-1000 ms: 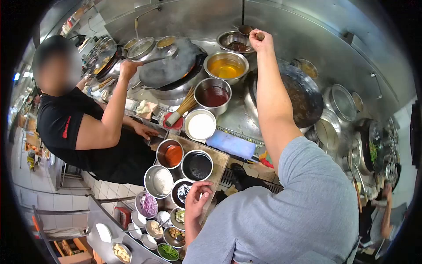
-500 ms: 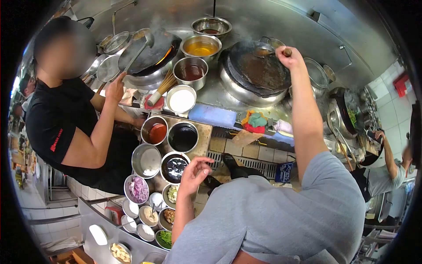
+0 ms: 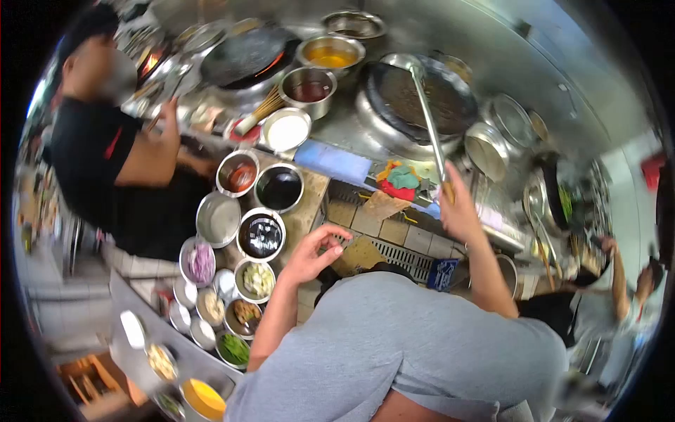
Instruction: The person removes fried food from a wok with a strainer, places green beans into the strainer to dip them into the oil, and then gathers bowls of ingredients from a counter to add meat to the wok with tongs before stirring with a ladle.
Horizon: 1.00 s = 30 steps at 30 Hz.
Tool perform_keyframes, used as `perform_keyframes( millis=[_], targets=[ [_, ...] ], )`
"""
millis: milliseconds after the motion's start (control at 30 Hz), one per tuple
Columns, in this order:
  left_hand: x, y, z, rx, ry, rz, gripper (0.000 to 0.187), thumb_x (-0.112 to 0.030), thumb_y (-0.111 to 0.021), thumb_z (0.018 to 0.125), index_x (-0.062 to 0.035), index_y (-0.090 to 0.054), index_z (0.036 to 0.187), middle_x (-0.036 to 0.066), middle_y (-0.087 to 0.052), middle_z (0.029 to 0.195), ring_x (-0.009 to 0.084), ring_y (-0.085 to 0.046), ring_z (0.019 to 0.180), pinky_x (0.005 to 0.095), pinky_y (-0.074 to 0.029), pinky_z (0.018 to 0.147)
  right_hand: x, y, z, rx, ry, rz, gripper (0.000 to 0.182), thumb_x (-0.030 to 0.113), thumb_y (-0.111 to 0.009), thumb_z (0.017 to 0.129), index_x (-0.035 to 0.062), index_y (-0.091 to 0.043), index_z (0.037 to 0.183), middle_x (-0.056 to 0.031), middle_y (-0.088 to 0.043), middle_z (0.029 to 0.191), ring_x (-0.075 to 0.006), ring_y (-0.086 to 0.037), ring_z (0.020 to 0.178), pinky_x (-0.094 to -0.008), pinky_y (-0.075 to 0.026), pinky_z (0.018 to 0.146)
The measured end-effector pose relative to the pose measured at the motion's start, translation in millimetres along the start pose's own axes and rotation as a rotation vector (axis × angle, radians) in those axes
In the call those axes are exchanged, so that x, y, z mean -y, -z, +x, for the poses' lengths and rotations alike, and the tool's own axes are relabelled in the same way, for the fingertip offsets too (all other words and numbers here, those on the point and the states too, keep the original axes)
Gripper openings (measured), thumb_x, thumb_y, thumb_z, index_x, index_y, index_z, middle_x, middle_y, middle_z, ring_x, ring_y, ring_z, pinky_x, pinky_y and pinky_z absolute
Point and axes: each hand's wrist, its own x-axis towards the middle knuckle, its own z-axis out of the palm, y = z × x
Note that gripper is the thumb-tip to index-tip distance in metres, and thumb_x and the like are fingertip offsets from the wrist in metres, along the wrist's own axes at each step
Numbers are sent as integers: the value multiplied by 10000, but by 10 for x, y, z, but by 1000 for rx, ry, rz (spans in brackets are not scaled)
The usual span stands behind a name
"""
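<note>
The big wok (image 3: 422,102) sits up and ahead of my right hand (image 3: 457,207), sunk into the steel worktop (image 3: 337,137). The ladle (image 3: 425,116) is what I have hold of: my right grip is closed round the handle's near end, and the long axis runs from the hand up and slightly leftward, the bowl resting at the wok's far rim. Left of my left hand (image 3: 313,253), which hovers half open and holds nothing, stand the sauce pots; the nearest is the dark sauce bowl (image 3: 261,235), just beside the fingertips (the left hand is plainly closer to it than the right). A co-worker in black (image 3: 105,169) works the other wok, well off to the left.
</note>
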Motion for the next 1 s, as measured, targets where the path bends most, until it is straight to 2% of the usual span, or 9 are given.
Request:
perform_keyframes(
  millis=[67,133,233,467,533,633,767,867,1000],
  targets=[
    [63,-143,-8,-48,8,-20,250,-82,-532,806,-24,-500,1047,33,-547,991,62,-470,737,202,-398,645,107,-125,-150,137,-10,41,484,48,-477,802,64,-331,1263,-135,-566,909,-244,-579,789,-324,-463,686],
    [220,-303,-33,-129,39,-113,248,-86,-528,813,-28,-486,1050,38,-548,1003,67,-483,761,210,-411,667,271,-184,-238,419,-292,509,466,15,-446,819,162,-360,1253,-25,-488,773,-72,-390,440,-212,-309,356],
    [549,-576,-128,-281,48,-149,254,-186,-539,830,-54,-482,1039,62,-556,1014,102,-513,756,232,-410,693,-344,-1010,-107,180,288,131,279,17,-459,789,92,-456,1058,-147,-548,823,-296,-551,831,-364,-422,735],
    [1677,-1474,-953,-858,476,-245,218,-234,-537,830,-110,-529,1009,-13,-601,918,72,-522,712,208,-384,616,-823,-3257,-65,231,221,654,334,25,-492,744,-2,-485,1078,-182,-551,1002,-274,-533,936,-363,-412,800],
    [2281,-1892,-1455,-1019,561,-277,233,-230,-562,820,-100,-541,1012,2,-599,911,71,-521,667,197,-376,558,-395,-2970,86,467,195,661,294,74,-510,758,1,-536,1042,-184,-555,991,-273,-568,886,-323,-437,780],
    [2822,-2657,-2275,-1234,687,-450,184,-215,-545,837,-85,-541,967,10,-587,851,67,-493,621,206,-377,518,-893,-3282,122,142,532,368,287,151,-486,783,45,-554,1040,-177,-573,981,-283,-585,842,-337,-440,770],
    [2772,-3424,-2795,-1380,985,-485,105,-205,-501,861,-129,-544,919,-25,-585,826,42,-467,594,191,-382,529,-2493,-2972,-514,616,-231,-63,314,230,-427,791,61,-593,998,-205,-572,1008,-351,-530,967,-416,-419,812],
    [2561,-3795,-2921,-1560,1067,-455,90,-209,-504,860,-135,-553,873,-46,-559,755,34,-445,564,183,-369,512,-4932,-2314,-1351,956,-224,-662,275,211,-447,788,51,-605,946,-148,-609,957,-309,-557,931,-401,-425,801],
    [2559,-3906,-3100,-1471,1108,-224,158,-199,-495,851,-61,-554,899,9,-573,770,89,-525,693,229,-428,584,-5483,-637,-1857,1488,75,-1284,317,302,-456,827,87,-609,1003,-143,-567,1058,-262,-552,976,-399,-457,773]
  ],
)
